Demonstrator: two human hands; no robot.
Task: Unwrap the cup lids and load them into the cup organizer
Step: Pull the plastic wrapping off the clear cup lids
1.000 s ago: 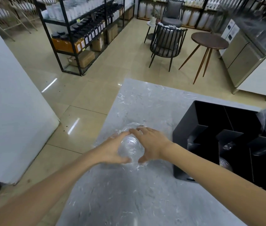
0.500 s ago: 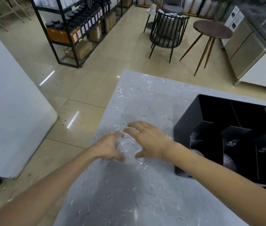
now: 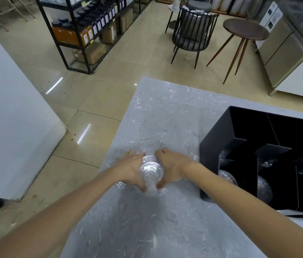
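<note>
Hands: left hand [image 3: 132, 169] and right hand [image 3: 173, 169] curled around stack of clear lids [image 3: 151, 172], one per side
Lids: lying on grey counter [image 3: 147, 229], loose plastic wrap [image 3: 121, 185] underneath
Organizer: black cup organizer [image 3: 219, 146] just right, some lids already inside

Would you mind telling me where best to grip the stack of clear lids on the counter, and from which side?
Probably by its ribbed flanks, one hand from each side. The lid stack lies on the counter, and the left hand and right hand already bracket it; loose wrap looks slippery.
</note>
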